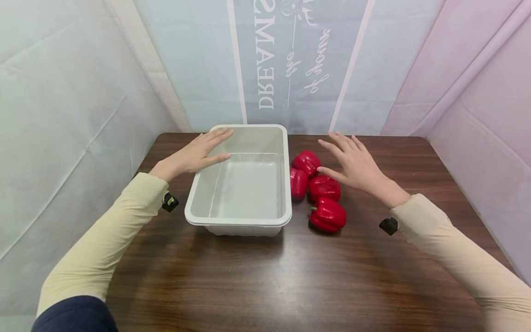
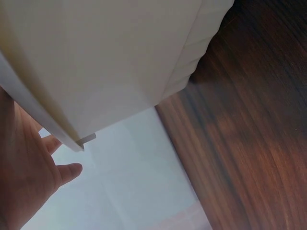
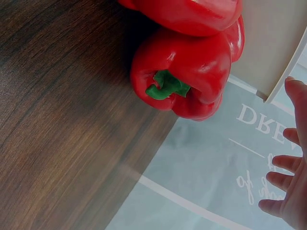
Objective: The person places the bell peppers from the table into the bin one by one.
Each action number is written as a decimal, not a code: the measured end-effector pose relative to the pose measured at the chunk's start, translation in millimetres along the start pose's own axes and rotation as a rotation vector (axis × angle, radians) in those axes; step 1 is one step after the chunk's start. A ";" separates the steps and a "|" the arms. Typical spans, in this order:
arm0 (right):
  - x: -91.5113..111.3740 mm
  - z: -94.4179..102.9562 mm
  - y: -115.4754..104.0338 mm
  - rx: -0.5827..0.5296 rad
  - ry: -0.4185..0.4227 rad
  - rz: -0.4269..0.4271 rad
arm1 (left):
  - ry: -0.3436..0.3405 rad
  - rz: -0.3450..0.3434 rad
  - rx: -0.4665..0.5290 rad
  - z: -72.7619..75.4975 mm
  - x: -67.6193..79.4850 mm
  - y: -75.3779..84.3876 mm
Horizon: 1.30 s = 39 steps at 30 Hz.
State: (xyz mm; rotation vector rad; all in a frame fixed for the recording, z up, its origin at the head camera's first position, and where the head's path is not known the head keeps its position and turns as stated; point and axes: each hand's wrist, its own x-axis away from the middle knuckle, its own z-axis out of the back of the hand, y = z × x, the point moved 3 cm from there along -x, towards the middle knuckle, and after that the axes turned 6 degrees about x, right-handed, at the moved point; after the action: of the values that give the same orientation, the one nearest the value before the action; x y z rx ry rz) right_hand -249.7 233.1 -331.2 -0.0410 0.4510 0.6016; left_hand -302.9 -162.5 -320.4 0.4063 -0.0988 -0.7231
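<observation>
A white plastic bin (image 1: 249, 221) stands on the table with nothing inside it. My left hand (image 1: 192, 154) hovers over the bin's left rim, fingers spread and holding nothing; the left wrist view shows this hand (image 2: 29, 167) beside the bin wall (image 2: 110, 57). To the right of the bin several red bell peppers (image 1: 328, 215) lie in a close cluster. My right hand (image 1: 352, 163), its fingers spread, is above and right of the peppers and grips nothing. In the right wrist view a pepper (image 3: 201, 72) with a green stem faces the camera, the hand (image 3: 295, 177) at the right edge.
The brown wooden table (image 1: 265, 276) carries the bin and peppers. A printed cloth (image 1: 290, 69) with mirrored lettering hangs behind it. Pale cloth walls (image 1: 62, 115) rise on both sides. Each wrist carries a small black camera (image 1: 389, 226).
</observation>
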 end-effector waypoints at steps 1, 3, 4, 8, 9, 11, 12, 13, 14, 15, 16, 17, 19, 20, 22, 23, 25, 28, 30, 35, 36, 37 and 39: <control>0.1 -0.3 0.0 0.000 0.000 0.001 | -0.003 0.003 0.000 -0.5 0.5 -0.4; 0.3 -0.9 -0.1 -0.001 0.000 0.003 | -0.008 0.007 0.004 -1.4 1.3 -1.5; 0.2 -1.1 -0.2 0.000 0.001 0.005 | -0.009 0.008 0.006 -1.8 1.6 -2.2; 0.3 -1.2 -1.4 -0.004 0.000 0.008 | -0.006 0.006 0.011 -3.6 2.6 -3.7; 0.5 -1.2 -1.8 -0.005 -0.001 0.009 | -0.003 0.005 0.015 -4.1 2.7 -4.1; 1.1 -1.5 -2.1 -0.005 -0.003 0.008 | 0.000 0.002 0.018 -5.2 2.7 -4.2; 1.4 -1.8 -2.2 -0.004 -0.002 0.009 | 0.002 0.003 0.021 -5.6 2.7 -4.2; 1.8 -2.2 -2.1 -0.004 -0.001 0.009 | 0.004 0.001 0.022 -6.0 2.7 -4.3; 2.3 -2.5 -2.1 -0.005 0.000 0.008 | 0.004 0.000 0.024 -6.4 2.6 -4.4; 2.7 -3.0 -2.1 -0.006 0.002 0.008 | 0.005 -0.001 0.026 -6.7 2.6 -4.2; 3.1 -3.4 -2.2 -0.007 0.006 0.008 | 0.008 -0.002 0.025 -7.0 2.6 -4.3; 3.4 -3.7 -2.2 -0.008 0.009 0.009 | 0.009 -0.003 0.024 -7.3 2.4 -4.5; 4.2 -4.2 -2.2 -0.014 0.013 0.007 | 0.012 -0.003 0.022 -7.8 2.4 -5.1; 4.5 -4.4 -2.2 -0.015 0.015 0.008 | 0.012 -0.004 0.022 -8.1 2.2 -5.5; 4.9 -4.9 -2.1 -0.017 0.016 0.008 | 0.012 -0.005 0.018 -8.7 2.1 -6.1; 5.0 -5.0 -2.1 -0.019 0.017 0.008 | 0.011 -0.005 0.015 -9.0 1.9 -6.3; 5.1 -5.3 -2.1 -0.021 0.016 0.008 | 0.009 -0.005 0.015 -9.4 2.1 -6.4; 5.1 -5.7 -2.2 -0.021 0.014 0.008 | 0.006 -0.005 0.017 -9.3 2.5 -6.2; 5.3 -5.9 -2.3 -0.022 0.010 0.006 | 0.000 -0.001 0.023 -9.2 2.7 -6.3; 6.0 -6.4 -2.7 -0.026 0.006 0.002 | -0.020 0.015 0.033 -8.4 2.4 -5.7; 6.1 -6.4 -2.9 -0.026 0.008 0.002 | -0.023 0.018 0.033 -8.3 2.4 -5.8; 6.3 -6.5 -3.1 -0.026 0.009 0.002 | -0.024 0.019 0.033 -8.1 2.4 -5.5; 6.6 -6.6 -3.4 -0.026 0.008 0.000 | -0.027 0.023 0.033 -8.0 2.6 -5.7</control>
State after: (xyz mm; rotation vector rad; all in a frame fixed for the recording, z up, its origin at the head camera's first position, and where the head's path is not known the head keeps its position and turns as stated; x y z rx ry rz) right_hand -245.6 232.7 -340.3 -0.0684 0.4510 0.6071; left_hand -302.7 -165.4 -330.1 0.4265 -0.1403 -0.7052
